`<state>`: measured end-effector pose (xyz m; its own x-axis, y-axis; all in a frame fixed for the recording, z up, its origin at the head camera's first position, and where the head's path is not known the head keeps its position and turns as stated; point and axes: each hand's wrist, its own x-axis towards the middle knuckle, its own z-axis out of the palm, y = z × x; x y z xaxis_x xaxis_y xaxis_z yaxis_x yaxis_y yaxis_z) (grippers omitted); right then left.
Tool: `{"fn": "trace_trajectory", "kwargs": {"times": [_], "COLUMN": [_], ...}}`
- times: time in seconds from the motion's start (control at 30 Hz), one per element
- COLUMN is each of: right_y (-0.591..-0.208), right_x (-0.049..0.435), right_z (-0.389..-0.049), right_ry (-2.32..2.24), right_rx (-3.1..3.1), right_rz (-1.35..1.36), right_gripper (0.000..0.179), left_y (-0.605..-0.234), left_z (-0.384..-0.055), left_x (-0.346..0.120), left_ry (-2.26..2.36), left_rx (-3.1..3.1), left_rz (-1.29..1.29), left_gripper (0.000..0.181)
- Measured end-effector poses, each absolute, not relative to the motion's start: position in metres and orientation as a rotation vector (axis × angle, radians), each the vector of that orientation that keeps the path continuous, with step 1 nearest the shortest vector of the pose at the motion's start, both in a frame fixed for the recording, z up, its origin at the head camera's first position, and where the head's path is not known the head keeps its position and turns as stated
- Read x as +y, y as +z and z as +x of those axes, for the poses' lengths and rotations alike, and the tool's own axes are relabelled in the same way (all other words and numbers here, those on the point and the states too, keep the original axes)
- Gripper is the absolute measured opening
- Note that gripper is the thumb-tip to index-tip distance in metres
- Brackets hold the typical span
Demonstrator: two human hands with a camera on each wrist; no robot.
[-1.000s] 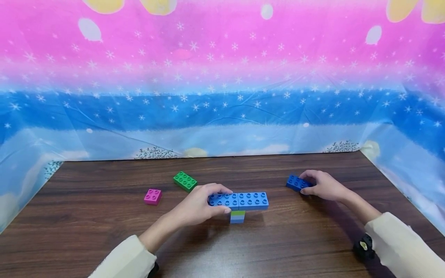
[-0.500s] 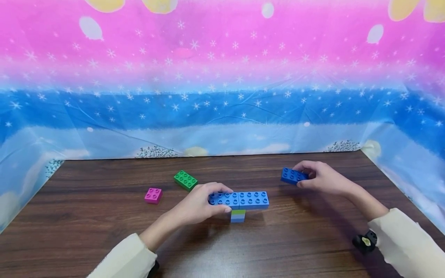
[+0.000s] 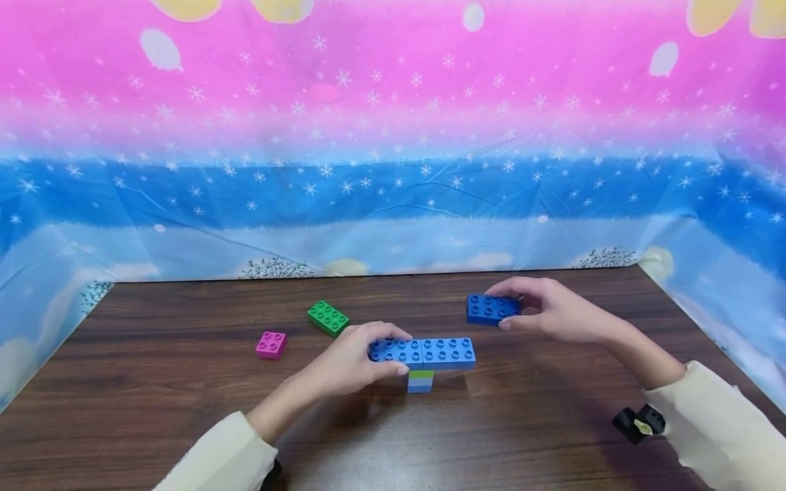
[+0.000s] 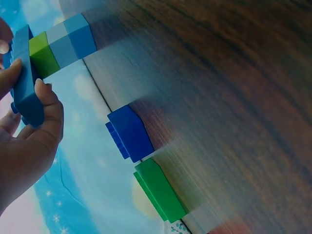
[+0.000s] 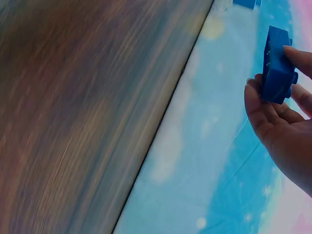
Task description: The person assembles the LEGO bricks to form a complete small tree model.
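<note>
Let's brace the light-blue row with our left hand gripping one end, and hold level the dark-blue brick our right hand pinches beyond that row.

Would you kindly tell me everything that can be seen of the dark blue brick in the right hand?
The dark blue brick is an oblong block that looks like plastic, with two rows of round studs on top. It is held in the air, roughly level and studs up, its long side running left to right. The right hand pinches its right end, partly covering it, with the thumb on the near side. It sits beyond the right end of the light blue bricks, apart from them.
</note>
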<state>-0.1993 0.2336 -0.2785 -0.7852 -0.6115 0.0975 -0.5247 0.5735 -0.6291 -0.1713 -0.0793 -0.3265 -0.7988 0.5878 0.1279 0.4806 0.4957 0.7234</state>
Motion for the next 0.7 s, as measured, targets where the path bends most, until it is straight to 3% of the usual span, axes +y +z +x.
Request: {"fn": "trace_trajectory", "kwargs": {"times": [0.7], "right_y": [-0.289], "right_x": [0.176], "right_z": [-0.181], "right_ry": [-0.979], "right_rx": [2.53], "right_rz": [-1.214], "right_gripper": [0.035], "left_y": [-0.325], "left_z": [-0.172], "left_x": [-0.08], "left_ry": [1.207], "left_rx": [2.57], "left_rz": [0.961], "left_gripper": [0.034]}}
